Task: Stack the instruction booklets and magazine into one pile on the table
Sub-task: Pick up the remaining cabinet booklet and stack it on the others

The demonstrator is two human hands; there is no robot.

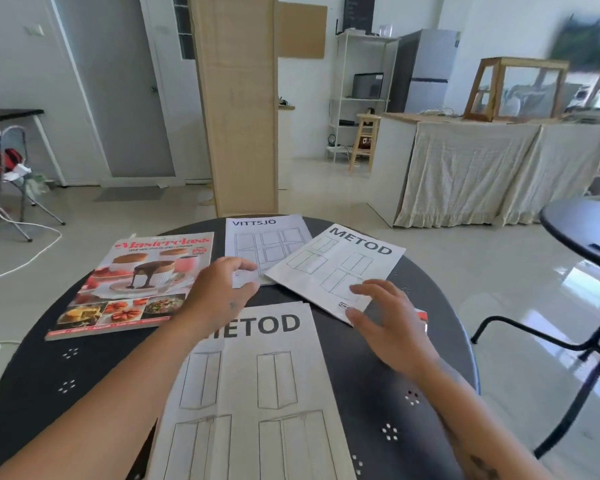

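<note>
On the round black table (pixel 49 375) lie a food magazine (pixel 132 285) at the left, a white VITTSJÖ booklet (pixel 264 244) at the far middle, a tilted METOD booklet (pixel 340 268) overlapping its right side, and a large METOD booklet (pixel 253 393) nearest me. My left hand (pixel 222 285) pinches the near left corner of the VITTSJÖ booklet. My right hand (pixel 385 320) rests with spread fingers on the near corner of the tilted METOD booklet. A small red-edged thing shows under that hand, unclear.
A second black table (pixel 582 230) and its chair frame stand at the right. A tall cardboard box (pixel 239 105) rises behind the table. A folding chair (pixel 11 174) and loose white cable (pixel 25 258) are on the floor at the left. A cloth-draped counter (pixel 482 168) is behind right.
</note>
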